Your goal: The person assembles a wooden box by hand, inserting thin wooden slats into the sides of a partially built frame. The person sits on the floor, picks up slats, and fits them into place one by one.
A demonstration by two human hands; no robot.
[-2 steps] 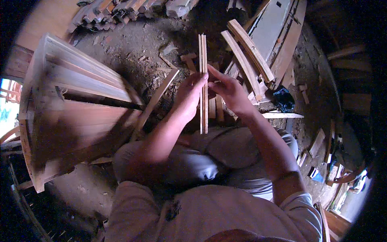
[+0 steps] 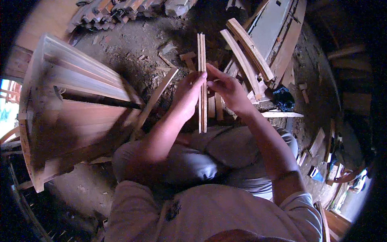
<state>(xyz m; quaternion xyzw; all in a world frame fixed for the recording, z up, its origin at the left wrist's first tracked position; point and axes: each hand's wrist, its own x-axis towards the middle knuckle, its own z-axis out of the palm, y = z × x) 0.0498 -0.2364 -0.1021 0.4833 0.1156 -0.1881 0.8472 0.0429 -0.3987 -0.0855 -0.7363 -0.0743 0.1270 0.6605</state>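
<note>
Left hand (image 2: 189, 90) pinching narrow wooden strip (image 2: 202, 107), thumb across face, other fingers hidden behind. Right hand (image 2: 230, 90) at strip's right side, index finger and thumb spread apart; whether they grip it, cannot tell. Strip runs up and down view, dark line along its length, lower end over lap (image 2: 231, 151). Over left, big boarded wooden structure (image 2: 88, 121), slim batten (image 2: 156, 98) slanting beside it. Right side, two curved wooden pieces (image 2: 250, 46), dark shiny bundle (image 2: 283, 99) near their lower ends.
</note>
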